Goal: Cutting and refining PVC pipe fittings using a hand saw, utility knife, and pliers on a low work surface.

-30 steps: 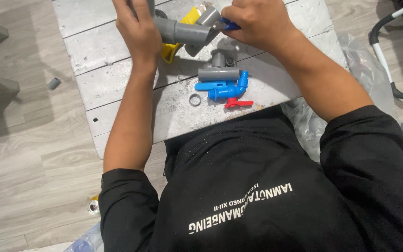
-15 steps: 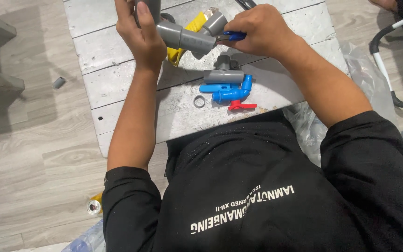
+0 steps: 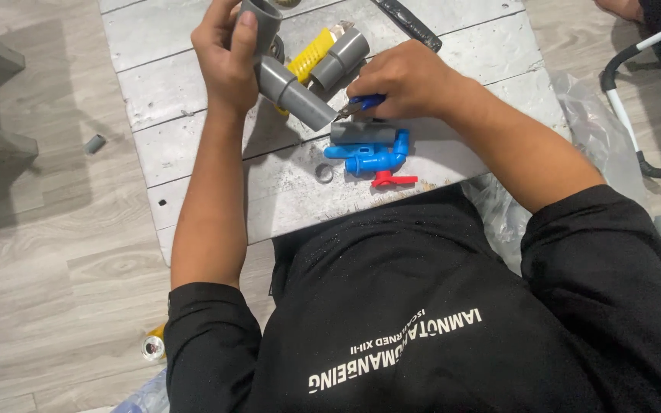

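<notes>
My left hand (image 3: 227, 57) grips a grey plastic pipe assembly (image 3: 292, 90) with an elbow at its upper end, held above a whitewashed wooden board (image 3: 193, 145). My right hand (image 3: 403, 76) holds a blue-handled tool (image 3: 361, 103) whose tip meets the lower open end of the pipe. Just below lie a grey tee fitting (image 3: 363, 132), a blue plastic tap with a red handle (image 3: 376, 159) and a small grey ring (image 3: 323, 173). A yellow ribbed part (image 3: 311, 55) and a grey coupling (image 3: 340, 58) rest behind the pipe.
A dark flat bar (image 3: 411, 23) lies at the board's far edge. A short grey pipe offcut (image 3: 96, 143) sits on the wood-look floor to the left. Clear plastic wrap (image 3: 583, 107) and a white and black tube frame (image 3: 636, 84) are on the right.
My left hand has tilted the pipe so its free end points down toward the board. My right hand with the blue tool has dropped lower, following the pipe's end.
</notes>
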